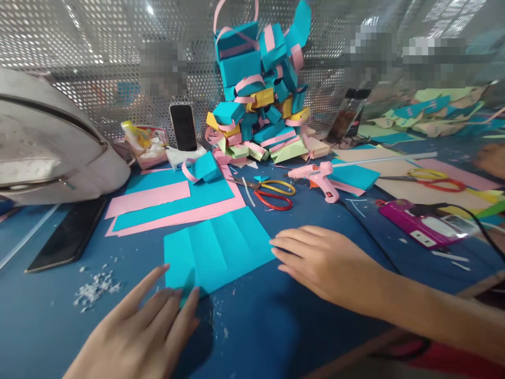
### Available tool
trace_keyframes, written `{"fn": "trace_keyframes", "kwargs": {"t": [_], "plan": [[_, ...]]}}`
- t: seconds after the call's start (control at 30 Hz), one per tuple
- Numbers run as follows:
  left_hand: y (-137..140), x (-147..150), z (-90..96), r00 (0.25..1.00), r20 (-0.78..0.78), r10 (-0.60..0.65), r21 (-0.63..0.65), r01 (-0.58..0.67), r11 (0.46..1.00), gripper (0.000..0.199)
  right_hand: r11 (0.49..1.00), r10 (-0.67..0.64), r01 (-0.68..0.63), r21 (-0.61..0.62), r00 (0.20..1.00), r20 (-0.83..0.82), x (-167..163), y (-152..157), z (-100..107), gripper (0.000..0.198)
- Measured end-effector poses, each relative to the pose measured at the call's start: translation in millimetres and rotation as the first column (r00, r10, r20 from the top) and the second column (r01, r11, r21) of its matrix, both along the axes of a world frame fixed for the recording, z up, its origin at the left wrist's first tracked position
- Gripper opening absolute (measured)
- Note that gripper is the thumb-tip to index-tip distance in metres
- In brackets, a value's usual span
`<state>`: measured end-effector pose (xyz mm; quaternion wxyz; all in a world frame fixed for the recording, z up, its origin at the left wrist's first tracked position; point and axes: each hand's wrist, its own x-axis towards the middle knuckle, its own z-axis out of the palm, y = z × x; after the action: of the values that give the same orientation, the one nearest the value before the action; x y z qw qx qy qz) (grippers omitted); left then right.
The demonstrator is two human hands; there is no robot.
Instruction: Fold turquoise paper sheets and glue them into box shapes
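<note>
A blue sheet of paper point(221, 247) with several parallel crease lines lies on the dark blue table in front of me. My left hand point(145, 321) reaches over its near left corner, fingers spread, fingertips at the edge. At the opposite side, my right hand point(323, 258) rests with stretched fingers, its tips touching the sheet's right edge. Neither hand grips anything. Just behind the sheet are scissors point(276, 193) with red and yellow handles, and a pink glue gun point(321, 179) lies to their right.
Blue and pink sheets point(173, 208) lie behind on the left. A pile of blue, pink and yellow paper boxes point(252, 100) stands at the back. A black phone point(67, 234), white bag point(51, 142) and paper scraps point(97, 289) are left; a purple power strip point(420, 223) is right.
</note>
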<state>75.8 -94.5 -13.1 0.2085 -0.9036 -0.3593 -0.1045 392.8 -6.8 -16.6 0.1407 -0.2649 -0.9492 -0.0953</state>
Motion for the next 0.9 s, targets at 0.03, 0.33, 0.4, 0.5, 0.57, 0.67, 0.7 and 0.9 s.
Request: {"fn": "trace_keyframes", "kwargs": {"t": [0.03,0.33,0.4,0.5,0.57,0.67,0.7,0.9], "plan": [[4.2,11.4,1.5,0.999,-0.032,0.004,0.030,-0.003,1.000,0.028,0.999,0.037,-0.037,0.029,0.999,0.007,-7.9,1.3,1.5,0.019],[27.1,46.0,4.8,0.988,-0.154,-0.002,0.059,0.011,0.998,0.024,0.952,0.268,-0.260,0.164,0.963,-0.029,-60.2,0.3,-11.9,0.019],[26.2,46.7,4.8,0.992,-0.128,0.006,0.068,0.003,0.998,0.022,0.947,0.272,-0.263,0.187,0.962,-0.024,-64.2,0.3,-10.7,0.021],[23.6,50.8,7.0,0.990,-0.140,0.022,0.075,-0.012,0.997,0.024,0.945,0.266,-0.264,0.194,0.964,0.013,-67.5,-0.6,-7.1,0.021],[22.6,54.1,9.9,0.987,-0.160,0.036,0.076,-0.024,0.997,0.028,0.950,0.258,-0.260,0.175,0.966,0.034,-68.7,-1.4,-5.5,0.021],[24.7,56.0,13.8,0.984,-0.164,0.064,0.030,-0.060,0.998,0.030,0.965,0.242,-0.243,0.100,0.970,0.021,-70.3,-1.7,-5.2,0.021],[26.6,55.6,14.5,0.986,-0.152,0.071,0.006,-0.071,0.997,0.030,0.970,0.234,-0.234,0.072,0.972,0.009,-70.9,-1.4,-5.2,0.022],[38.4,49.2,18.0,0.992,0.062,0.113,-0.035,-0.111,0.993,0.027,0.990,0.144,-0.144,0.012,0.978,-0.151,-67.7,2.7,7.2,0.027]]}}
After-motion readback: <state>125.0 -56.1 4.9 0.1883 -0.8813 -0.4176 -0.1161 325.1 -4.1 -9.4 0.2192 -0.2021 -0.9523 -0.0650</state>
